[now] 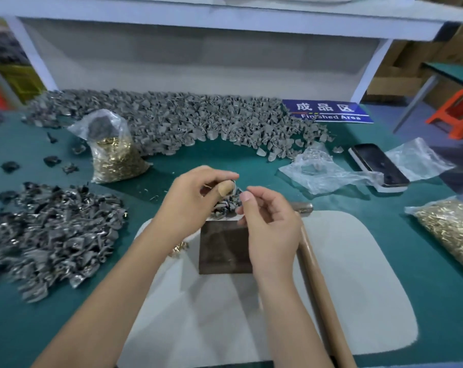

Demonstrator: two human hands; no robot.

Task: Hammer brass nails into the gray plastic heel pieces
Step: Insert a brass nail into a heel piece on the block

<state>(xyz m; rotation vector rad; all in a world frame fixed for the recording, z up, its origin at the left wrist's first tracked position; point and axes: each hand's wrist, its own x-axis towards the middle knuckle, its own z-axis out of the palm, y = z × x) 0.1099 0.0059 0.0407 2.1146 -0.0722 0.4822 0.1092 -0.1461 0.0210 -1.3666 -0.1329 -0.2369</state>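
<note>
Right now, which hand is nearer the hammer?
Right. The right hand hovers just left of the hammer, overlapping its handle; the left hand is farther left.

matt green cloth covers the counter [384, 261]; matt gray plastic heel pieces [187, 120]; shiny brass nails [116, 158] in glossy clear plastic; smooth wooden hammer handle [320, 288]; dull dark metal block [225, 248].

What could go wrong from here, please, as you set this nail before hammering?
The left hand pinches a small heel piece in the air, so it or the nail might drop. The hammer lies under the right hand; a strike might hit the bandaged thumb.
</note>
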